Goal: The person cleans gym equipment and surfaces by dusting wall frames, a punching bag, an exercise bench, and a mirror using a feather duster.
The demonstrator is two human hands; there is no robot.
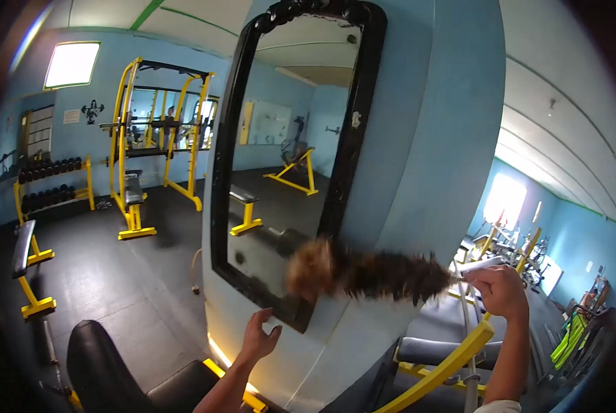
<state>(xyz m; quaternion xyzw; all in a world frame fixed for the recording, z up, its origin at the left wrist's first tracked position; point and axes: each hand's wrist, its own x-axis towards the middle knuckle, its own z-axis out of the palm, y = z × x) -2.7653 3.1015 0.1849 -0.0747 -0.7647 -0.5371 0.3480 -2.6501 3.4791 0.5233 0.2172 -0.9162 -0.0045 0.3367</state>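
A brown feather duster [394, 275] reaches leftward from my right hand [499, 290], whose fingers are closed around its thin handle. Its fluffy tip lies across the lower right of the black-framed mirror [368, 96]; whether the feathers touch the glass I cannot tell. The mirror hangs on a blue pillar [408, 172] and reflects a bench and yellow gym equipment. My left hand [258, 339] is just below the mirror's bottom edge, holding nothing, thumb and fingers apart.
Below me are a black padded bench [101, 365] and, at right, a yellow-framed bench [459, 351] with a bar. Farther left stand a yellow rack [118, 138], a dumbbell rack [89, 182] and a flat bench [24, 248]. More machines [514, 241] fill the right.
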